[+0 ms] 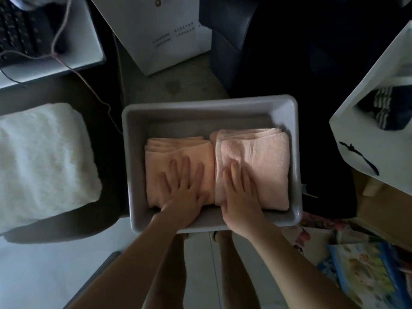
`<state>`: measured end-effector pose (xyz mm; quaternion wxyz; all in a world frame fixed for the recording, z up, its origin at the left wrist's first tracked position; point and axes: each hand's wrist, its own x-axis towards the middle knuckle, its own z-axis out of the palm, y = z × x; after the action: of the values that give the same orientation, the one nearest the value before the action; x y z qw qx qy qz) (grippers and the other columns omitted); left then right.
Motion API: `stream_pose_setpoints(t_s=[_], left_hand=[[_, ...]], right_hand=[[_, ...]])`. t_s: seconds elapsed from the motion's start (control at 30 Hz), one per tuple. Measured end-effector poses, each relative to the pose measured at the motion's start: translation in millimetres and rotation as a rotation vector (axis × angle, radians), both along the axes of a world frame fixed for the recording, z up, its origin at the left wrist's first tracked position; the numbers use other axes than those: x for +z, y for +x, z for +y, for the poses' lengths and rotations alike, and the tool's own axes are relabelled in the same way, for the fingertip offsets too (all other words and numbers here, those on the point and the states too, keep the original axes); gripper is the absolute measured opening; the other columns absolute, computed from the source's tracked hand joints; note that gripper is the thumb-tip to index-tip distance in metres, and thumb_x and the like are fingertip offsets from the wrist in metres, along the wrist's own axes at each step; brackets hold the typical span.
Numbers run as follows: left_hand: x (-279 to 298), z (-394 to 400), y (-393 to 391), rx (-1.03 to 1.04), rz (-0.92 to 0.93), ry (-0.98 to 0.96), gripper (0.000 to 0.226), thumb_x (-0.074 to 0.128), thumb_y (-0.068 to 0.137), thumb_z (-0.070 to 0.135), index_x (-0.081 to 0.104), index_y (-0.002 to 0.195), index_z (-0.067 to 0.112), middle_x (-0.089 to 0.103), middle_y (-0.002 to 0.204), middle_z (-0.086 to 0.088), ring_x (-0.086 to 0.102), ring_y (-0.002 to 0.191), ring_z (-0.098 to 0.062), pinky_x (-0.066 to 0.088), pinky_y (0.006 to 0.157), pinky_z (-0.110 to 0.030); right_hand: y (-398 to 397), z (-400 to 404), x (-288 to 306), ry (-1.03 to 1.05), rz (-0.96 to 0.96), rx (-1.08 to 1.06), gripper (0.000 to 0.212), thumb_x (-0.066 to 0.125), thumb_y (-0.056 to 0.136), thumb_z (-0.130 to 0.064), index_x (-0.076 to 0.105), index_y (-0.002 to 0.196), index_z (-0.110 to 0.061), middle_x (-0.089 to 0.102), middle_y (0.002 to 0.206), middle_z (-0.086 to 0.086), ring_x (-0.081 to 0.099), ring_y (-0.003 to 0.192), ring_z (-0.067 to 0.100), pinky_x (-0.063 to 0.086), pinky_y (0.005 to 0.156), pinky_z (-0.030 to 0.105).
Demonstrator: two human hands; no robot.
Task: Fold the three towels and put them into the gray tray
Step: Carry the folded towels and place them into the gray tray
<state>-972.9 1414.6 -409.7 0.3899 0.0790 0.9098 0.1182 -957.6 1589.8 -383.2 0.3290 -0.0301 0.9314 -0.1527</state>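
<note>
A gray tray [133, 121] sits in the middle of the view. Two folded pink towels lie side by side inside it. The left pink towel [178, 150] fills the tray's near left part, and my left hand [182, 190] presses flat on it with fingers spread. The right pink towel [256, 157] lies against the tray's right wall, and my right hand [239, 192] rests flat on its near left part. A folded white towel [42, 159] lies outside the tray, on a dark surface to the left.
A keyboard [17, 30] on a white desk with a thin cable [89, 85] is at the far left. A white box [156, 30] stands behind the tray. A white bag [374, 134] is at the right, colourful papers [361, 270] at the near right.
</note>
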Motion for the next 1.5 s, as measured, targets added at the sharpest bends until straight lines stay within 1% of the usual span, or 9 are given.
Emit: stream_pose_setpoints(t_s=[0.2, 0.47, 0.6, 0.77, 0.83, 1.03, 1.2, 1.33, 1.5], left_hand=[[-1, -8, -10, 0.019, 0.001, 0.147, 0.072, 0.031, 0.097, 0.051, -0.013, 0.154, 0.050, -0.036, 0.162, 0.001, -0.038, 0.144, -0.040, -0.020, 0.113, -0.067], [-2, -6, 4, -0.010, -0.038, 0.157, 0.095, 0.046, 0.099, 0.025, -0.031, 0.136, 0.066, -0.057, 0.147, 0.013, -0.055, 0.133, -0.032, -0.029, 0.105, -0.066], [8, -11, -5, 0.080, -0.043, 0.223, 0.079, 0.048, 0.098, 0.016, 0.008, 0.156, 0.052, -0.027, 0.165, 0.010, -0.034, 0.148, -0.029, -0.024, 0.112, -0.062], [75, -36, 3, 0.585, 0.155, 0.439, 0.050, 0.055, 0.096, 0.005, 0.057, 0.140, 0.029, 0.041, 0.157, 0.000, 0.040, 0.142, -0.021, 0.038, 0.114, -0.036], [109, -58, 6, 0.650, 0.299, 0.469, 0.046, 0.056, 0.092, -0.002, 0.064, 0.132, 0.021, 0.052, 0.146, -0.003, 0.050, 0.134, -0.021, 0.044, 0.109, -0.037], [168, -189, 8, 1.012, 0.759, 0.223, 0.040, 0.056, 0.088, 0.011, 0.061, 0.127, 0.021, 0.056, 0.133, 0.000, 0.049, 0.123, -0.014, 0.043, 0.100, -0.021], [138, -299, -5, 1.523, 0.168, 0.187, 0.049, 0.069, 0.092, 0.034, 0.056, 0.131, 0.008, 0.061, 0.125, -0.014, 0.058, 0.116, -0.036, 0.053, 0.088, -0.046], [139, -321, -5, 1.625, -0.032, 0.520, 0.034, 0.073, 0.089, 0.040, 0.069, 0.107, 0.012, 0.073, 0.099, -0.009, 0.070, 0.094, -0.032, 0.056, 0.059, -0.033], [171, -264, -6, 1.417, -0.139, 0.815, 0.046, 0.076, 0.077, 0.042, 0.067, 0.117, 0.021, 0.077, 0.105, -0.005, 0.076, 0.093, -0.026, 0.063, 0.067, -0.039]], right_hand=[[-37, 8, 4, -0.128, 0.290, -0.219, 0.043, 0.050, 0.087, -0.024, 0.057, 0.129, -0.017, 0.047, 0.144, 0.011, 0.043, 0.133, 0.034, 0.037, 0.106, 0.054], [-28, 16, -40, 0.114, 0.011, -0.230, 0.107, 0.034, 0.080, -0.077, -0.015, 0.155, -0.018, -0.028, 0.158, 0.023, -0.025, 0.146, 0.042, -0.008, 0.117, 0.060], [-43, 19, -42, 0.027, -0.107, -0.280, 0.106, 0.031, 0.080, -0.077, -0.029, 0.149, -0.025, -0.039, 0.155, 0.017, -0.037, 0.142, 0.034, -0.022, 0.112, 0.050], [-32, -10, 25, -0.173, 0.096, -0.517, 0.069, 0.054, 0.094, -0.030, 0.023, 0.154, -0.014, 0.018, 0.161, 0.016, 0.021, 0.147, 0.027, 0.020, 0.120, 0.035], [-28, -52, 54, -0.374, 0.006, -0.591, 0.049, 0.056, 0.094, -0.025, 0.045, 0.142, -0.020, 0.045, 0.146, 0.003, 0.046, 0.125, 0.011, 0.033, 0.099, 0.013], [-52, -201, 98, -0.728, -0.408, -0.587, 0.056, 0.055, 0.091, -0.043, 0.044, 0.144, -0.026, 0.057, 0.131, -0.010, 0.058, 0.109, 0.007, 0.047, 0.084, 0.018], [-79, -269, 96, -0.652, -0.501, -0.660, 0.055, 0.057, 0.079, -0.053, 0.057, 0.124, -0.021, 0.065, 0.116, -0.002, 0.062, 0.105, 0.021, 0.053, 0.095, 0.046], [-70, -267, 103, -0.704, -0.578, -0.728, 0.040, 0.063, 0.084, -0.053, 0.068, 0.108, -0.021, 0.074, 0.099, -0.001, 0.068, 0.083, 0.017, 0.051, 0.063, 0.026], [-59, -196, 136, -0.783, -0.318, -0.817, 0.015, 0.064, 0.081, -0.053, 0.072, 0.092, -0.047, 0.075, 0.095, -0.020, 0.071, 0.084, -0.002, 0.054, 0.063, 0.013]])
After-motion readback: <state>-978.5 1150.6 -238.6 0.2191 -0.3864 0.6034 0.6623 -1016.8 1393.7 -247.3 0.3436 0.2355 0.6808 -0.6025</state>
